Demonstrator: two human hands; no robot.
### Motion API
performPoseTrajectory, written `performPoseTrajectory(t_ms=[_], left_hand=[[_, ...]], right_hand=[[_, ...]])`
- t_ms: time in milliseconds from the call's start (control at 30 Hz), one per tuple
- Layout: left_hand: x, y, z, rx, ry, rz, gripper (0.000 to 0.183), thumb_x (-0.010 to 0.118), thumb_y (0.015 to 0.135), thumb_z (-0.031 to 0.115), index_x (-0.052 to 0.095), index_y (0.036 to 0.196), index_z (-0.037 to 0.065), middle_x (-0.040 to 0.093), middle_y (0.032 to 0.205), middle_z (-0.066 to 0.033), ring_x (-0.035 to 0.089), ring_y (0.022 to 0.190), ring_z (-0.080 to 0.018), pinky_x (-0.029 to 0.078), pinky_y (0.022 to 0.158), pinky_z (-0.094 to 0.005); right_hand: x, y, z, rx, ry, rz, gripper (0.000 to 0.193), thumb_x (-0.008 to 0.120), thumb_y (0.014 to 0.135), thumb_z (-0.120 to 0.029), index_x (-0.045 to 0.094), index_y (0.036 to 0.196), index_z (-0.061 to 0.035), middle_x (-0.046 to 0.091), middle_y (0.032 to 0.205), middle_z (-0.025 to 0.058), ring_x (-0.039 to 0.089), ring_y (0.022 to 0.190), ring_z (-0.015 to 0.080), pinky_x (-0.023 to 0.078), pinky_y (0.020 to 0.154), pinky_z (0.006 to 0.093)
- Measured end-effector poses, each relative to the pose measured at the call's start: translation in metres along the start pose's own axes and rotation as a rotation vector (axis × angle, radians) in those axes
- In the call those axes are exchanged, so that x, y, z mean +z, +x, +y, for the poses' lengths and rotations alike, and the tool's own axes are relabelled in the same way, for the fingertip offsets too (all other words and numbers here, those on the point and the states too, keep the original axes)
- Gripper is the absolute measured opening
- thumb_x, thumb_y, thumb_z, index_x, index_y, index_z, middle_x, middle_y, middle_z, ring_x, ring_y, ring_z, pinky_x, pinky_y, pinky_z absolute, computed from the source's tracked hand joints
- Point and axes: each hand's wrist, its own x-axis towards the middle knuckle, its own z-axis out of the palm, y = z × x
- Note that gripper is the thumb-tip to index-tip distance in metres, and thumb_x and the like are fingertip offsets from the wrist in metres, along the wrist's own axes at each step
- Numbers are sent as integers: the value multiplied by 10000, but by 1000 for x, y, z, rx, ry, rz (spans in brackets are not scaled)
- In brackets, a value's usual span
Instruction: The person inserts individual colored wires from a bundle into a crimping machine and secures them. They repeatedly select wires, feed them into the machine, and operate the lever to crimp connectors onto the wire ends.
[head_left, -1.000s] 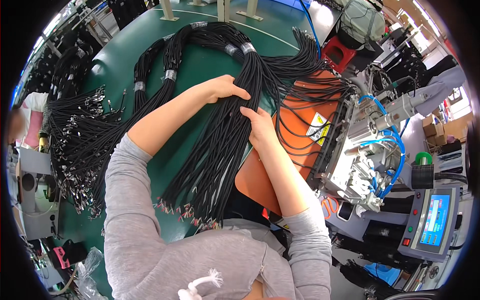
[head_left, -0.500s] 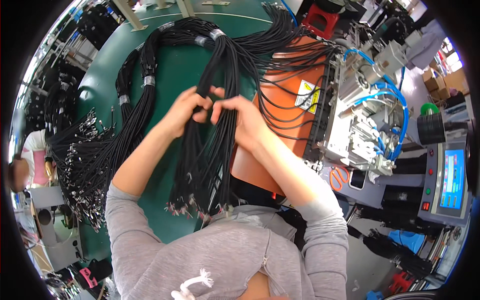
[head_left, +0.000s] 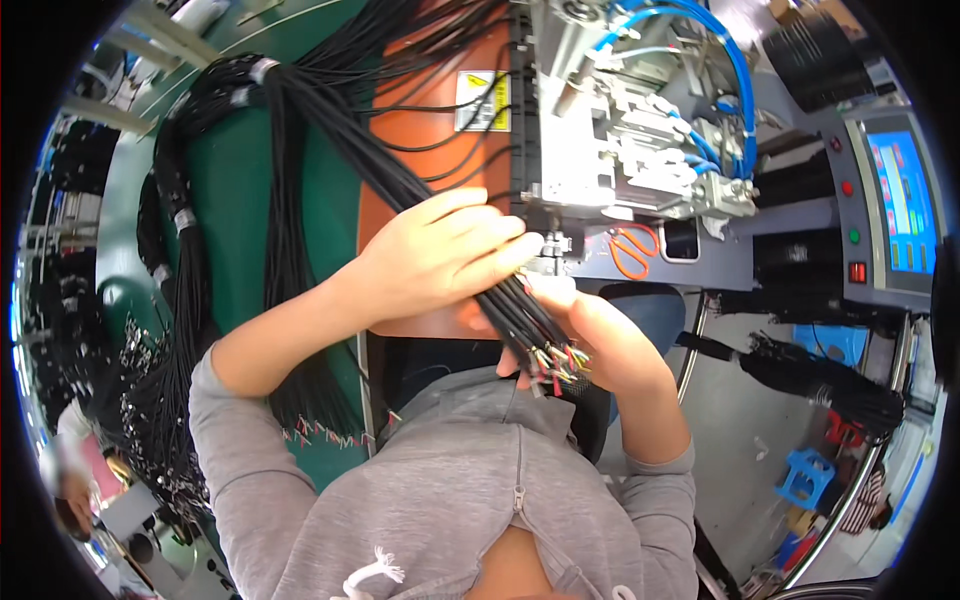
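A thick bundle of black cables [head_left: 375, 165] runs from a taped knot at the upper left down across the orange board. My left hand [head_left: 430, 250] is closed over this bundle, fingers lying across its top. Lower down, my right hand [head_left: 625, 345] is wrapped around the same bundle from below, close to the cut ends. Bare wire tips in red, yellow, green and white [head_left: 560, 365] stick out beside my right palm. A second cable bundle [head_left: 287, 200] hangs loose to the left of my left forearm, its coloured ends near my sleeve.
An orange board [head_left: 400, 125] adjoins a metal machine [head_left: 640, 140] with blue air hoses. Orange-handled scissors [head_left: 632, 250] lie on the grey surface near it. A control box with a screen [head_left: 900, 200] stands at right. More cable bundles [head_left: 175, 270] cover the green table's left side.
The view has swung to the right. Both hands have gone right and down to one cable bundle's cut ends, and the bundle now slants across the orange board, apart from the other one.
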Motion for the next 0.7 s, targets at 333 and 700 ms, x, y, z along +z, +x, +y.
performPoseTrajectory(t_ms=[333,700], left_hand=[[26,7,-5,-58,-199,94,527,669,710,81,529,1197,-66,602,678,-58,579,545,-195,441,486,-296],[15,9,7,36,-59,84,433,620,681,85,624,1091,-53,575,709,-35,495,522,-133,355,461,-274]], right_hand=[[-24,13,4,-786,-1168,412,287,714,731,1,661,1011,-35,646,929,105,641,834,238,510,743,318],[-28,31,18,-1281,-1362,356,217,699,635,-68,680,848,-28,638,808,45,603,682,183,436,535,285]])
